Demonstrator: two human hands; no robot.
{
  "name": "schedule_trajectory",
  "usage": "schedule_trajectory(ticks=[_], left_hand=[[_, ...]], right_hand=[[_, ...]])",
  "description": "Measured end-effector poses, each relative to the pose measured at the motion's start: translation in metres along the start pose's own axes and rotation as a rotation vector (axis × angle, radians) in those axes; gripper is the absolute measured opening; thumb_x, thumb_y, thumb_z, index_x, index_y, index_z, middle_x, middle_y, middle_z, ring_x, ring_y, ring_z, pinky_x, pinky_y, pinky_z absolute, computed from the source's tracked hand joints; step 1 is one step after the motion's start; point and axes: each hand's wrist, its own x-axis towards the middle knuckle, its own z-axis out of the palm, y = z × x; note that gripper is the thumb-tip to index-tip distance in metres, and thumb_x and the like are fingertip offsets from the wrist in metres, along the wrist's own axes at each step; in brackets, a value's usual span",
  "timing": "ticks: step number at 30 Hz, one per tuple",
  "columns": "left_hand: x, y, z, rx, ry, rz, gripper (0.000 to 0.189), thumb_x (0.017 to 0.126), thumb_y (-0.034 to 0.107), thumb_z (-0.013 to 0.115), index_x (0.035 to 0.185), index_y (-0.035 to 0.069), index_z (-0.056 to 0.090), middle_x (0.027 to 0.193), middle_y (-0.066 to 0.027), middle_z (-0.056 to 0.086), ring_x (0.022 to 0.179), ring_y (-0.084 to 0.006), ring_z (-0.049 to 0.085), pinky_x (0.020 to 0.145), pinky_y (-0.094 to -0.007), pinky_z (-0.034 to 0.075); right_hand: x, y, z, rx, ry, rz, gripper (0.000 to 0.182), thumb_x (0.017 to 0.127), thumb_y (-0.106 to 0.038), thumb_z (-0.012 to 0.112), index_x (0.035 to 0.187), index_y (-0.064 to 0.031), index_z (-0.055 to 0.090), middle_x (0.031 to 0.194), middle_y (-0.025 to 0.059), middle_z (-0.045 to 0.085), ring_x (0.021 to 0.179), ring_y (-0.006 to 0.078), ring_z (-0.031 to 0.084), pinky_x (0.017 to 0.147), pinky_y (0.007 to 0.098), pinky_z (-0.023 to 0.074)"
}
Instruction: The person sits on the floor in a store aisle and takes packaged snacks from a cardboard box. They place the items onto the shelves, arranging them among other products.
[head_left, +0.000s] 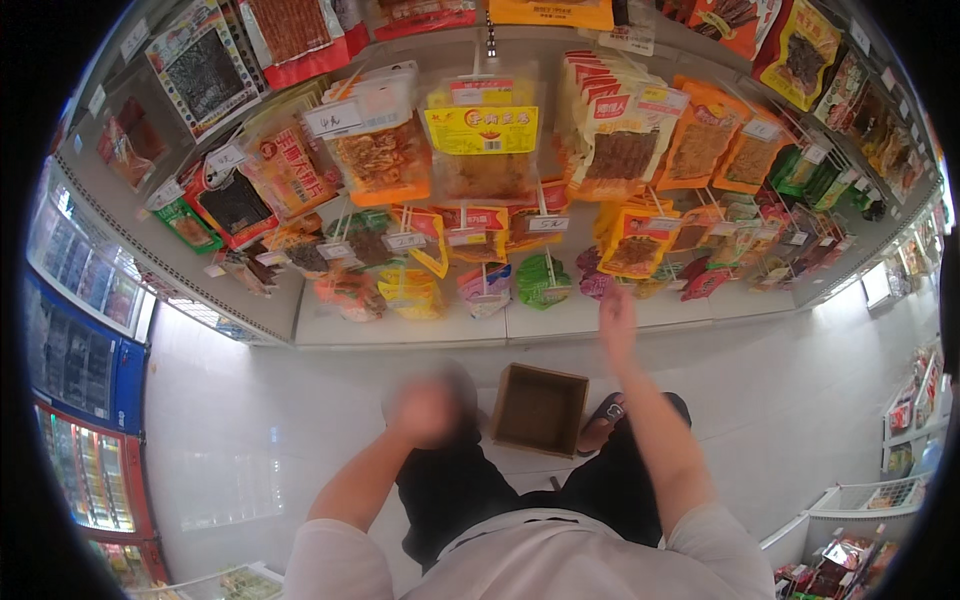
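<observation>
My right hand (617, 319) is raised to the lower hooks of a snack display. Its fingertips are at the bottom of a yellow-and-orange snack packet (637, 241), beside purple packets (594, 274). Whether they grip anything is unclear. Low over my left knee, a blur covers my left hand (426, 409) and hides its fingers. On the floor between my feet stands an open cardboard box (541, 409), its brown inside showing. Straight ahead, a clear snack pouch with a yellow label (481, 131) hangs at the front of its row.
Price tags (548, 223) jut out on hooks among the hanging packets. The white bottom shelf (465, 330) runs along the display's base. Glass-fronted coolers (82, 352) line the left side; a wire-edged bin of packets (832, 559) is at lower right.
</observation>
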Motion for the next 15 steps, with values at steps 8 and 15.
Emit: schedule_trajectory(ticks=[8, 15], left_hand=[[0.005, 0.003, -0.001, -0.057, 0.165, 0.098, 0.027, 0.085, 0.028, 0.063, 0.105, 0.015, 0.075, 0.112, -0.005, 0.072, 0.119, -0.0283, 0.062, 0.106, -0.047, 0.044], [-0.009, -0.001, -0.005, -0.065, 0.135, 0.047, 0.028, 0.085, 0.029, 0.062, 0.106, 0.016, 0.075, 0.112, -0.0048, 0.072, 0.117, -0.0283, 0.062, 0.106, -0.0472, 0.044]], right_hand=[[0.26, -0.13, -0.045, 0.213, 0.047, -0.112, 0.078, 0.095, -0.02, 0.074, 0.157, -0.0023, 0.03, 0.161, 0.0193, 0.036, 0.148, 0.0297, 0.039, 0.117, 0.0421, 0.039], [0.272, -0.155, -0.053, 0.313, -0.293, 0.254, 0.083, 0.096, -0.028, 0.074, 0.163, -0.0118, 0.026, 0.159, 0.0145, 0.042, 0.147, 0.0313, 0.04, 0.117, 0.0445, 0.0371]])
